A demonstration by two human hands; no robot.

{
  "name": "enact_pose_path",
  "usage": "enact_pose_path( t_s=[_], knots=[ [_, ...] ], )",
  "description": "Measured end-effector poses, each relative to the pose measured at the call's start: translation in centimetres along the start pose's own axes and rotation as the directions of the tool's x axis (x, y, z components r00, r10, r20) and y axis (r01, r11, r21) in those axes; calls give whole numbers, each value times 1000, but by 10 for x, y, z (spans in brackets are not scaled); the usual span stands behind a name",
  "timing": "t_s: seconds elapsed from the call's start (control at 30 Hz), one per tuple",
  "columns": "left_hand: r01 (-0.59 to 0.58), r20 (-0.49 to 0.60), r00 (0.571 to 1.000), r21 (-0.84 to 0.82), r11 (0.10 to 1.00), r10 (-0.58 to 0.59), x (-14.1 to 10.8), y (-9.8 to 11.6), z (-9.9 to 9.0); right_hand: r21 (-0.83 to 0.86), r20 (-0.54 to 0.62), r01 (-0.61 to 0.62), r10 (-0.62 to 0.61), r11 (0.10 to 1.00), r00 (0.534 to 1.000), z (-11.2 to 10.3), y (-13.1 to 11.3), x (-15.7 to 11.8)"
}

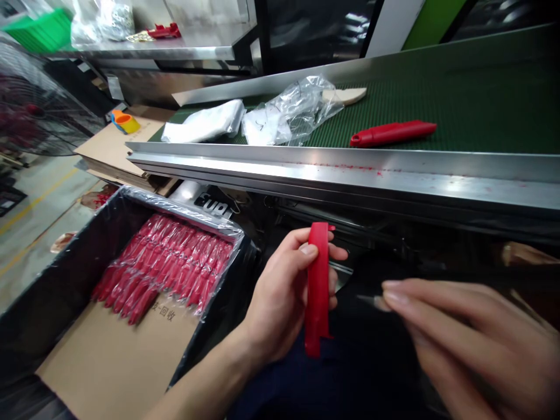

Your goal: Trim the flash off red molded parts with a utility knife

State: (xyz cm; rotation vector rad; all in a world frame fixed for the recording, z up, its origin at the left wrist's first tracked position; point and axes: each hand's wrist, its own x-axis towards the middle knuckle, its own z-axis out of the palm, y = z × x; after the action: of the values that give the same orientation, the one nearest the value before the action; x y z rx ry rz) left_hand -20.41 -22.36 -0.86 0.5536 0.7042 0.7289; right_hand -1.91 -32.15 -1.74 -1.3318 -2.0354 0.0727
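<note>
My left hand (277,291) grips a long red plastic part (318,286), held upright in front of my lap with the thumb across its face. Small thin tabs stick out from the part's right edge near the top and the bottom. To the right, my right hand (468,332) pinches a small pointed blade (371,301) between thumb and fingers. Its tip points left toward the red part, with a gap between them. The rest of the tool is hidden in the hand, which is slightly blurred.
Another red part (394,133) lies on the green conveyor belt (481,111), near clear plastic bags (297,111) and a beige curved piece (347,95). A metal rail (350,169) edges the belt. At left, a lined box (118,364) holds rows of bagged red parts (175,256); tape (126,122) rests on cardboard.
</note>
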Motion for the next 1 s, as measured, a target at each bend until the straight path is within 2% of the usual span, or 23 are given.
enact_pose_path(
  t_s=[0.13, 0.2, 0.43, 0.7, 0.8, 0.87, 1.0],
  knots=[
    [-24, 46, 999, 185, 982, 16, -10, -4, -3, -56, -95, -26, 20, 998, 995, -2, 4, 21],
    [-20, 71, 997, 244, 970, 3, -14, -5, -3, -94, -98, -22, 13, 995, 995, 0, 0, 29],
    [5, 91, 995, 258, 966, -30, -23, -3, 0, -162, -65, 9, -20, 987, 998, 5, -4, 35],
    [46, 77, 994, 324, 945, -75, -24, -3, -2, -191, -58, -33, 22, 981, 998, 8, 2, 27],
    [63, 87, 992, 263, 963, -89, -24, -4, -2, -192, -70, -7, -6, 981, 998, 4, 4, 27],
    [77, 130, 986, 175, 982, -100, -25, -6, -3, -135, -84, -6, -6, 991, 996, 2, 4, 27],
    [110, 230, 968, -40, 993, -98, -24, -10, -3, 6, -126, -102, 102, 995, 987, 6, -3, 28]
  ],
)
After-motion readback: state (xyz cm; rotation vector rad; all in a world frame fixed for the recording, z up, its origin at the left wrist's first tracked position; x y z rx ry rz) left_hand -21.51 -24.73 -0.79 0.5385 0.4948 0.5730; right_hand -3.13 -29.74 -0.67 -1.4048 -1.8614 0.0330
